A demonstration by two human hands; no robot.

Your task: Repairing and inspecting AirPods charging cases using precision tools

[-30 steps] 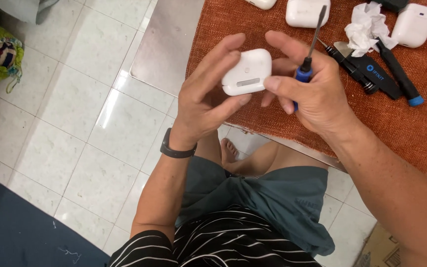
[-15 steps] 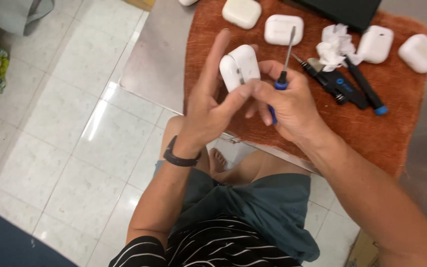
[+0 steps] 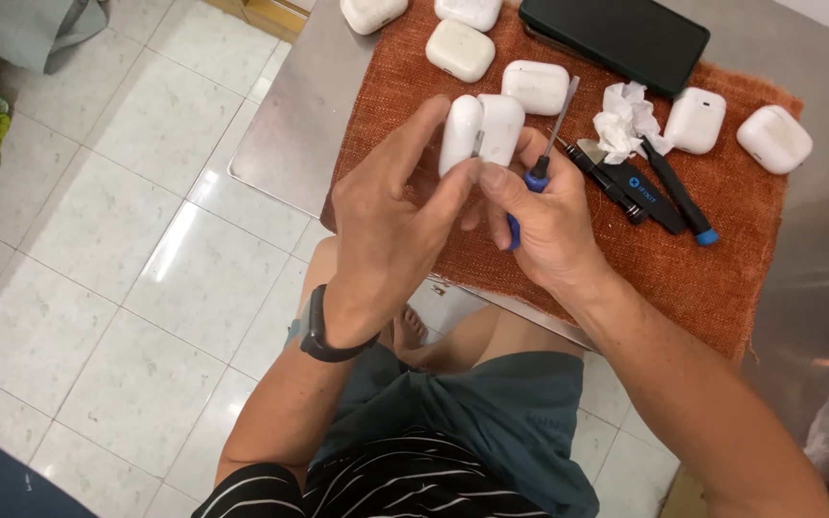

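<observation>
Steel table (image 3: 299, 125) under a rust-orange woven mat (image 3: 722, 278). One black flat slab (image 3: 616, 36) at the mat's far edge. Seven white rounded plastic cases counted: six lying along the far edge, one open white case (image 3: 482, 129) held above the mat's near-left part. Left hand (image 3: 386, 230) pinching that case; right hand (image 3: 544, 216) touching its hinge, fingers curled round a blue-handled screwdriver (image 3: 541, 158). Three dark tools (image 3: 650, 192) and crumpled white tissue (image 3: 623, 113) just beside.

The earbud case (image 3: 482, 131) is smooth, glossy white plastic; the screwdriver (image 3: 547, 158) has a bare metal shaft and blue plastic handle; the mat (image 3: 491, 249) is coarse rust-orange woven cloth; the table (image 3: 295, 134) is brushed metal; the floor tiles (image 3: 98, 240) shine.
</observation>
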